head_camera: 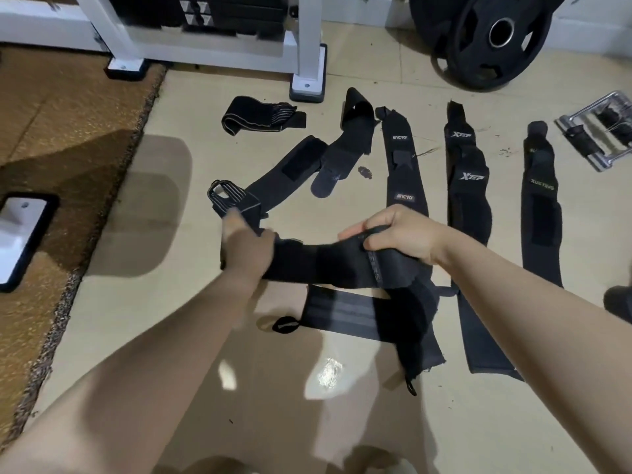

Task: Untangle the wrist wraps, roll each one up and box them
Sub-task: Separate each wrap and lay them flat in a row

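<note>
My left hand (244, 248) and my right hand (396, 236) both grip one black wrist wrap (318, 263), stretched between them above the floor. Below it a grey-striped wrap (345, 316) with a thumb loop lies partly under a crumpled black piece. A striped wrap end (232, 196) sticks out beyond my left hand. Several black wraps lie flat in a row on the tiles: one marked with a white logo (403, 165), an XTEP wrap (466, 179), one with green lettering (542, 206). A folded wrap (263, 114) lies farther back. No box is in view.
A brown mat (51, 138) covers the floor at left. A white rack foot (307, 73) and weight stack stand at the back. A black weight plate (492, 39) leans at the back right, with a metal cable handle (602, 131) beside it.
</note>
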Motion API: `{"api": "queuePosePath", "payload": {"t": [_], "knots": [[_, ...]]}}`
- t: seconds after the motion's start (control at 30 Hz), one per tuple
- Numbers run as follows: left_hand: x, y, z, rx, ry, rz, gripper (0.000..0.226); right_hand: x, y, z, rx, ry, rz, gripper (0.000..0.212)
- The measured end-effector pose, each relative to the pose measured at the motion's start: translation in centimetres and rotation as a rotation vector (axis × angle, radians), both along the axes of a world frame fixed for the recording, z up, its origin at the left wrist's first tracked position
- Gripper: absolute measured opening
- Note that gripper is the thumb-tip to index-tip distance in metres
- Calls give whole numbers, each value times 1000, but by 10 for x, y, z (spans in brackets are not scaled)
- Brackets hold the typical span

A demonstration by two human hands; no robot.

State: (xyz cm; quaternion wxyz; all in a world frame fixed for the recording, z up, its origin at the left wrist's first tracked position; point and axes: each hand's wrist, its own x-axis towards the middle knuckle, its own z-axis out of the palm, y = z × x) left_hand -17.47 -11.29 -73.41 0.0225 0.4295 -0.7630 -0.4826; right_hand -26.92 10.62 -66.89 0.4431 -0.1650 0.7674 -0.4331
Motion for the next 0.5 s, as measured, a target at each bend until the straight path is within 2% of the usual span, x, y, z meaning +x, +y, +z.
{"api": "queuePosePath", "payload": {"t": [0.03,0.07,0.13,0.17,0.2,0.27,0.33,0.4,0.47,0.5], "knots": [[1,16,8,19,107,-191,47,6,-6,-3,20,-17,72,16],[4,33,18,138,128,-372,41,13,-13,-4,45,-34,141,16],[12,55,31,422,81,-639,38,22,-26,-5,64,-47,229,27],[15,59,32,462,46,-711,40,25,-32,-6,63,-43,264,30],[18,59,33,453,22,-725,43,26,-35,-6,73,-13,302,26],[19,49,32,399,-36,-747,51,21,-40,-10,175,209,396,3],[20,36,31,286,-147,-817,42,16,-49,-18,391,572,485,28],[23,19,31,233,-349,-889,30,21,-66,-25,470,878,533,37],[31,2,33,251,-593,-988,25,29,-83,-41,389,944,511,29],[38,-7,36,199,-677,-1067,22,29,-89,-51,342,890,428,23]]}}
